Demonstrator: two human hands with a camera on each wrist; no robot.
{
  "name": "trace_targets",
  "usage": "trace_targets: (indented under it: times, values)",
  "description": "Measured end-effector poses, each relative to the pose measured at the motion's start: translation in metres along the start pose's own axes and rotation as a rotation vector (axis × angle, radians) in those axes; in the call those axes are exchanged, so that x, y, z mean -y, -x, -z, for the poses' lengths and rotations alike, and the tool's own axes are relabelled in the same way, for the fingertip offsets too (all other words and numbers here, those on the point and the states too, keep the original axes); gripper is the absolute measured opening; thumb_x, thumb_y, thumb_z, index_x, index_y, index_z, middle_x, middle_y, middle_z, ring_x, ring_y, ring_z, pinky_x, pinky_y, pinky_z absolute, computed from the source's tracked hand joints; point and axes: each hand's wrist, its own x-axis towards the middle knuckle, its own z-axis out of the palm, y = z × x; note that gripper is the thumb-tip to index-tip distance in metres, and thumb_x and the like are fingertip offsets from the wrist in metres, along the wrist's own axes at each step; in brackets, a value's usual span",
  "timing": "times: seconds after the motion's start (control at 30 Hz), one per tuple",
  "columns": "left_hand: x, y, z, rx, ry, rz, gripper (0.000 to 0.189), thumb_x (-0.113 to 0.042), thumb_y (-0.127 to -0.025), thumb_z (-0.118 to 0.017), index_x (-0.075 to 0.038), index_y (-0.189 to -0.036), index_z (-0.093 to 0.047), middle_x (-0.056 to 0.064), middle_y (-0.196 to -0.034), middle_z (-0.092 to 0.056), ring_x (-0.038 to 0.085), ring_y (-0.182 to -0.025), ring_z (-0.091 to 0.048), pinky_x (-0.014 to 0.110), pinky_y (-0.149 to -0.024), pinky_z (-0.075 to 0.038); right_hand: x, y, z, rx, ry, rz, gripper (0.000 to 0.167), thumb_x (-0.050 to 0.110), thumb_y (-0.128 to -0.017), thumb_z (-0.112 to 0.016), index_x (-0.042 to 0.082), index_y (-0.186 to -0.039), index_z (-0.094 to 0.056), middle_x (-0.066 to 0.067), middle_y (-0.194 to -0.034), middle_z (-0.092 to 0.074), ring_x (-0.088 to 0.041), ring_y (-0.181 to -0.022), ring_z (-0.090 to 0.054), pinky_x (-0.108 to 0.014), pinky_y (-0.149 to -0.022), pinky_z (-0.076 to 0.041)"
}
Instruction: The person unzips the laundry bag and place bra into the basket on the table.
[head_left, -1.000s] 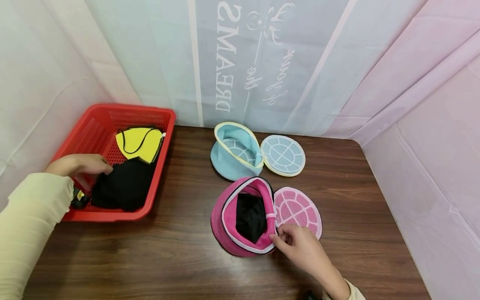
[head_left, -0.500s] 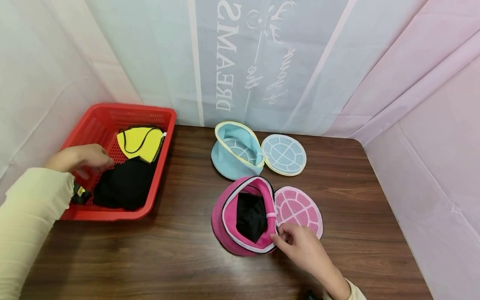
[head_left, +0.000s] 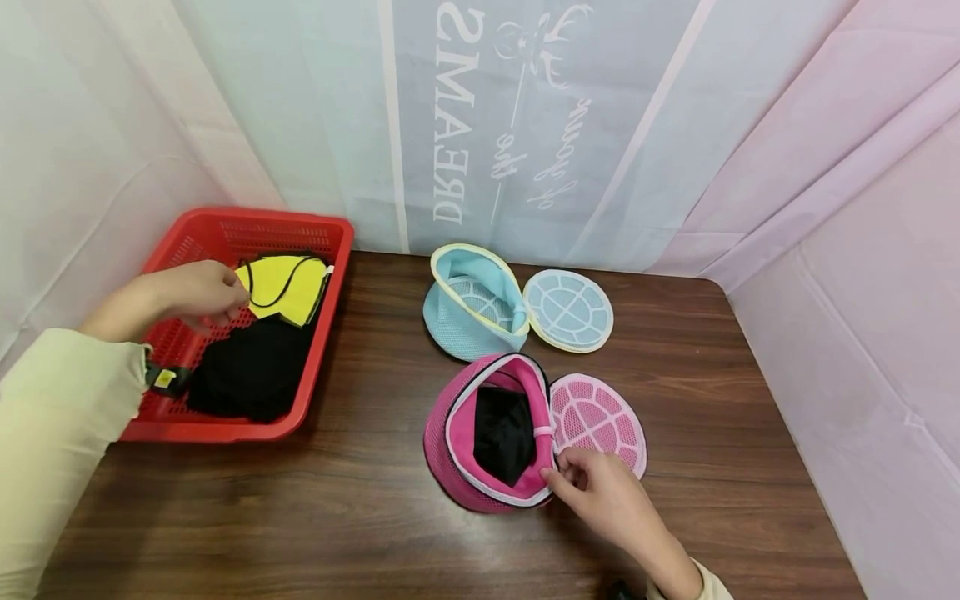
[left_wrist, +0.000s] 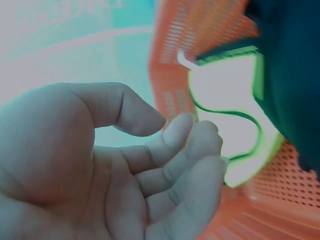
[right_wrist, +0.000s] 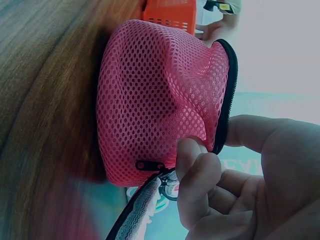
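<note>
My left hand (head_left: pixel 197 290) hovers over the red basket (head_left: pixel 339 287), its fingers loosely bent with nothing between them. Close to its fingertips lies a yellow fabric piece with a black cord (head_left: pixel 288 292), and nearer me is a heap of black fabric (head_left: pixel 251 371). In the right wrist view, my right hand (right_wrist: pixel 225 185) pinches the black zipper edge of a pink mesh laundry bag (right_wrist: pixel 145 95) between thumb and fingers. That bag stands with its mouth up, and black fabric (head_left: pixel 501 433) sits inside. Its round pink lid (head_left: pixel 597 421) lies folded out to the right.
Behind the pink bag stands a light blue mesh laundry bag (head_left: pixel 457 321), its mouth uncovered and its round lid (head_left: pixel 570 308) flat on the wooden table (head_left: pixel 322 508). Printed curtains (head_left: pixel 300 100) enclose the back and sides.
My left hand has risen from beside the black fabric and shifted away from me and to the right, towards the yellow piece. The right hand keeps its hold on the pink bag.
</note>
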Motion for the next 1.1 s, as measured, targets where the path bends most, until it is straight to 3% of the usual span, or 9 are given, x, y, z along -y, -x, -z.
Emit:
trace_targets:
  times: [0.23, 0.37, 0.5, 0.63, 0.8, 0.97, 1.1]
  values:
    - [-0.035, 0.014, -0.006, 0.026, -0.015, -0.058, 0.035, -0.013, -0.108, -0.035, 0.015, -0.117, -0.054, 0.017, -0.093, -0.058, 0.025, -0.078, -0.058, 0.039, -0.065, -0.058, 0.001, 0.000, 0.001, 0.003, 0.005, -0.011, 0.031, 0.033, -0.093, -0.076, 0.027, -0.069, -0.058, 0.016, -0.056, -0.041, 0.000, -0.053, -0.038, -0.021, -0.048, -0.032]
    - [-0.065, 0.018, -0.015, 0.047, 0.016, -0.133, 0.026, -0.012, -0.106, -0.039, 0.008, -0.112, -0.055, 0.013, -0.091, -0.057, 0.023, -0.078, -0.057, 0.037, -0.065, -0.057, 0.001, 0.001, 0.000, 0.001, 0.014, -0.011, 0.032, 0.032, -0.093, -0.076, 0.028, -0.067, -0.056, 0.017, -0.055, -0.040, 0.000, -0.053, -0.038, -0.020, -0.048, -0.031]
    - [-0.095, 0.019, -0.025, 0.076, 0.094, -0.228, 0.015, -0.012, -0.104, -0.050, 0.001, -0.107, -0.057, 0.012, -0.093, -0.058, 0.024, -0.082, -0.059, 0.037, -0.067, -0.058, 0.002, 0.001, 0.000, -0.012, 0.021, -0.012, 0.033, 0.030, -0.092, -0.077, 0.029, -0.067, -0.055, 0.017, -0.055, -0.040, 0.000, -0.053, -0.037, -0.020, -0.048, -0.031]
    - [-0.118, 0.017, -0.036, 0.110, 0.205, -0.284, 0.015, -0.013, -0.103, -0.054, 0.000, -0.109, -0.059, 0.012, -0.096, -0.062, 0.024, -0.082, -0.062, 0.035, -0.069, -0.059, 0.002, 0.000, 0.000, -0.020, 0.016, -0.003, 0.034, 0.029, -0.092, -0.077, 0.029, -0.066, -0.055, 0.017, -0.055, -0.039, 0.001, -0.052, -0.037, -0.020, -0.048, -0.030]
    - [-0.141, 0.013, -0.052, 0.189, 0.332, -0.353, 0.016, -0.013, -0.103, -0.057, 0.001, -0.109, -0.061, 0.013, -0.096, -0.062, 0.023, -0.083, -0.064, 0.035, -0.071, -0.060, 0.003, 0.000, -0.001, -0.014, 0.014, -0.002, 0.034, 0.029, -0.092, -0.077, 0.028, -0.066, -0.055, 0.017, -0.055, -0.039, 0.000, -0.052, -0.037, -0.020, -0.048, -0.030]
    - [-0.162, 0.013, -0.067, 0.305, 0.400, -0.432, 0.016, -0.014, -0.104, -0.055, 0.000, -0.106, -0.061, 0.016, -0.096, -0.061, 0.030, -0.088, -0.063, 0.037, -0.075, -0.060, 0.003, 0.000, -0.002, -0.012, 0.016, -0.012, 0.034, 0.030, -0.092, -0.077, 0.028, -0.066, -0.055, 0.016, -0.055, -0.039, 0.000, -0.052, -0.037, -0.020, -0.048, -0.030]
    - [-0.177, 0.012, -0.079, 0.339, 0.448, -0.485, 0.014, -0.014, -0.104, -0.057, -0.001, -0.105, -0.062, 0.015, -0.096, -0.063, 0.036, -0.091, -0.063, 0.038, -0.077, -0.060, 0.004, -0.001, -0.002, -0.006, 0.016, -0.021, 0.034, 0.031, -0.092, -0.077, 0.028, -0.066, -0.055, 0.016, -0.055, -0.040, 0.000, -0.053, -0.037, -0.021, -0.048, -0.030]
